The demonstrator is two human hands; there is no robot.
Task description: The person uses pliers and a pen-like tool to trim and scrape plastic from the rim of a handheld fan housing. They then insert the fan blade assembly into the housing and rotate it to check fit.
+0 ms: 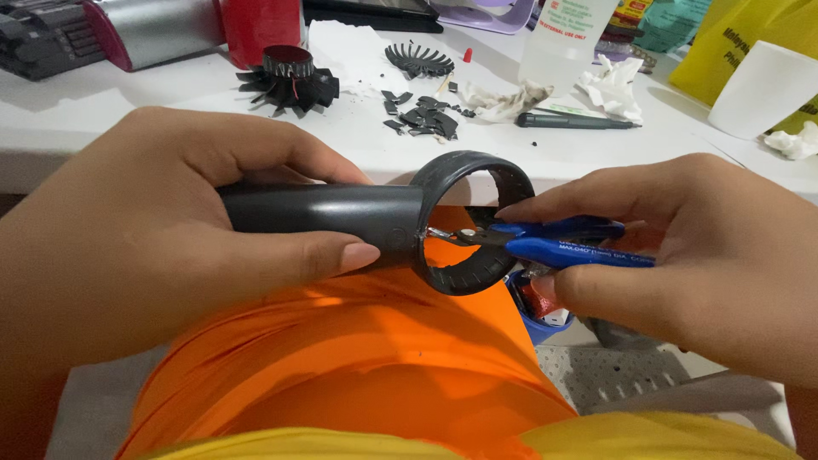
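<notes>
My left hand (145, 230) grips the handle of a dark grey plastic housing (341, 217), a tube that ends in an open ring (473, 221). My right hand (699, 247) holds small blue-handled cutting pliers (554, 241). Their metal tip reaches inside the ring and touches its inner wall near the joint with the handle. Both hands hover over my lap, which is covered in orange cloth (366, 358), just in front of the white table edge.
On the white table (102, 119) lie a black fan impeller with a motor (290, 81), a second black finned piece (417, 60), broken black plastic bits (426, 115), a dark screwdriver (571, 122), crumpled tissues (613, 85), a clear bottle (562, 38) and a white cup (763, 85).
</notes>
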